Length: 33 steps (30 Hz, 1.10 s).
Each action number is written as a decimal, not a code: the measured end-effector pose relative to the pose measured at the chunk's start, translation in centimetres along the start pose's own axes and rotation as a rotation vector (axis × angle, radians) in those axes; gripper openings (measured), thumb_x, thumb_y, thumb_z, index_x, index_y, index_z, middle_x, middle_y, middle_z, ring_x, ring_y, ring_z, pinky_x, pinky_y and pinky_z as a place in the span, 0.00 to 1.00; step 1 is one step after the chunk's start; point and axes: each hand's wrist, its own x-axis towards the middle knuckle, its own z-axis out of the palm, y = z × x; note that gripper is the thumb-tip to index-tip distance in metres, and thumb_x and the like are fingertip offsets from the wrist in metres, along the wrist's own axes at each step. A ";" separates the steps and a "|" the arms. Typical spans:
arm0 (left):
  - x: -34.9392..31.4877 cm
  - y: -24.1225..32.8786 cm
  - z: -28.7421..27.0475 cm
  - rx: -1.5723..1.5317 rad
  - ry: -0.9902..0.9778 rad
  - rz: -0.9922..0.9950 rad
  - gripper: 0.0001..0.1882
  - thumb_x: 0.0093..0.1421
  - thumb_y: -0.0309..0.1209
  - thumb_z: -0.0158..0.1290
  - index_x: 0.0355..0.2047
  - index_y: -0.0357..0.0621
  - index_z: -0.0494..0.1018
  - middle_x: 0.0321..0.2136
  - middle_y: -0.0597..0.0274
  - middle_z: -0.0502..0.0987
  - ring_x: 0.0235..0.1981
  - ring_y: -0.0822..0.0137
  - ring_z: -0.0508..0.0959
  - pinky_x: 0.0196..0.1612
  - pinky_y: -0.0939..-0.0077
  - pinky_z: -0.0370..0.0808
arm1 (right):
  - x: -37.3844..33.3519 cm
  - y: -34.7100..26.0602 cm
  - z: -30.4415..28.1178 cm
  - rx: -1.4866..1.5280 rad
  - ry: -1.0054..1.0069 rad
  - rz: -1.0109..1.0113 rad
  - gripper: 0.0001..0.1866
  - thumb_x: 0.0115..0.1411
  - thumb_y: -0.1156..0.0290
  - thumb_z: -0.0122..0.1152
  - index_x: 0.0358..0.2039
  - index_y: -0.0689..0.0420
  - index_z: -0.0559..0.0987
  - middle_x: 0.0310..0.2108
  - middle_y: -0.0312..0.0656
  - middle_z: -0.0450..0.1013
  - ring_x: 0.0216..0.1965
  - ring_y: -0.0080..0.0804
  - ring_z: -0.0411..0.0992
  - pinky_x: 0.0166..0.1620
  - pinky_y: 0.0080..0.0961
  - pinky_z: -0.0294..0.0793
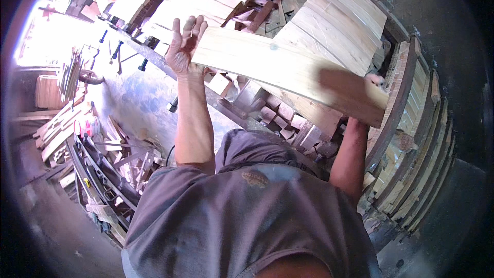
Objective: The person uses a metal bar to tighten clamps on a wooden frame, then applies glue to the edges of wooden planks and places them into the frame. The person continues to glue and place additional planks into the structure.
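Observation:
A pale wooden board (278, 67) is held up at a slant in front of me, its left end higher in the picture and a dark shadow over its right part. My right hand (374, 79) grips the right end. Its fingertips curl over the far edge, and the board hides the rest. At the left end, my left hand (184, 46) is open, fingers stretched upward and apart, with the palm beside or against the board's end; whether it bears weight I cannot tell. A second wooden piece (309, 110) shows just below the board.
Wide panels of joined boards (334, 20) lie beyond my hands, with wood scraps (272, 13) between them. A metal bar with clamp screws (139, 46) runs at the left. Stacked panels (411, 139) stand at right. Offcuts (280, 116) lie below the board; more scrap wood (123, 149) is piled lower left.

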 end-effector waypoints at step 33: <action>-3.6 -14.4 -13.1 0.838 0.084 -0.759 0.18 0.68 0.26 0.46 0.57 0.33 0.67 0.50 0.53 0.75 0.50 0.63 0.77 0.56 0.69 0.73 | -0.3 2.1 -11.9 -0.090 1.052 -0.333 0.18 0.65 0.52 0.50 0.45 0.52 0.74 0.40 0.40 0.75 0.41 0.32 0.72 0.46 0.33 0.70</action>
